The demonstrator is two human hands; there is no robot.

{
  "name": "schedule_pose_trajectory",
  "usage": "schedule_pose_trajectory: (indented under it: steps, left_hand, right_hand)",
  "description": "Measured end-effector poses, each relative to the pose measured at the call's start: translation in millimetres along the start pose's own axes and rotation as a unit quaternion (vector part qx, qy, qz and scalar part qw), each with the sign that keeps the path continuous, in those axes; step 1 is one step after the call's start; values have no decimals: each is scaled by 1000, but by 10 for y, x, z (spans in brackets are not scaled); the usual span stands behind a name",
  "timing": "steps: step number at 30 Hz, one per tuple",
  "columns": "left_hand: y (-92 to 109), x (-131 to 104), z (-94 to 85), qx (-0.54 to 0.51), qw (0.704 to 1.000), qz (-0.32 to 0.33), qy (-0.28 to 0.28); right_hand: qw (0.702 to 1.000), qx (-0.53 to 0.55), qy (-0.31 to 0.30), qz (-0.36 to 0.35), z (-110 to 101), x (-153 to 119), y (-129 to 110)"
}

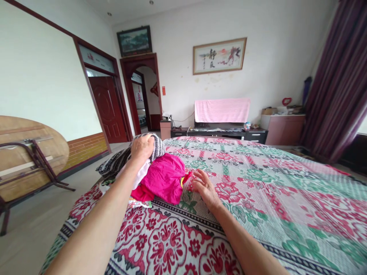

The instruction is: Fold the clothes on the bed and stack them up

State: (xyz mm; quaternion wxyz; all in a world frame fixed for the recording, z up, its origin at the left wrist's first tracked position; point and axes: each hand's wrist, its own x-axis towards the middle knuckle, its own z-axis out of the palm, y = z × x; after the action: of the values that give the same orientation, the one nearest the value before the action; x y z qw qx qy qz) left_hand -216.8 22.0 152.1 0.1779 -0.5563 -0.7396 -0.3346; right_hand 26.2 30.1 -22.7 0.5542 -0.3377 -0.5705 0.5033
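Observation:
My left hand (142, 147) is closed on a black-and-white striped knit garment (159, 146) at the far side of a heap of clothes. In front of that lies a crumpled bright pink cloth (166, 177), with a pale garment (141, 176) partly hidden under my left forearm. Red and yellow bits of fabric peek out around the pink one. My right hand (207, 191) hovers low over the bed just right of the heap, its fingers apart and holding nothing. Beneath everything spreads a floral bedspread (174, 240) in red, green and white.
A folded round wooden table (31, 149) leans at the left wall. Beyond the bed stands a black cabinet (255, 136), bearing a screen draped with a pink towel (222, 110). Purple curtains (329, 91) hang at the right. Doorways open at the back left.

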Motion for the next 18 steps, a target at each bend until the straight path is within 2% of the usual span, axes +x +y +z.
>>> schedule_pose_trajectory:
  steps: [2,5,7,9,12,14,16,18]
  left_hand:
    - [311,-163,95,-47,997,63,-8]
    - [597,-481,293,-126,976,152,-91]
    - [674,-690,412,-166,955,205,-139]
    - [689,-844,470,-174,932,255,-192]
    - [629,-885,394,-147,913,291,-246]
    - [509,-773,270,-119,941,242,-204]
    - [284,-593,153,-70,984,132,-97]
    - [-56,-411,94,3,1000,4,-25]
  right_hand:
    - [999,14,31,19,-126,28,-79]
    - [995,41,79,35,-274,58,-184]
    - [995,45,83,25,-294,64,-229]
    - [998,32,56,0,-246,54,-250]
    - [999,16,-4,-30,-117,17,-237]
    - [999,10,-21,-32,-53,-7,-207]
    - [999,2,-25,-29,-29,-22,-165]
    - [999,-6,-26,-31,-35,-22,-118]
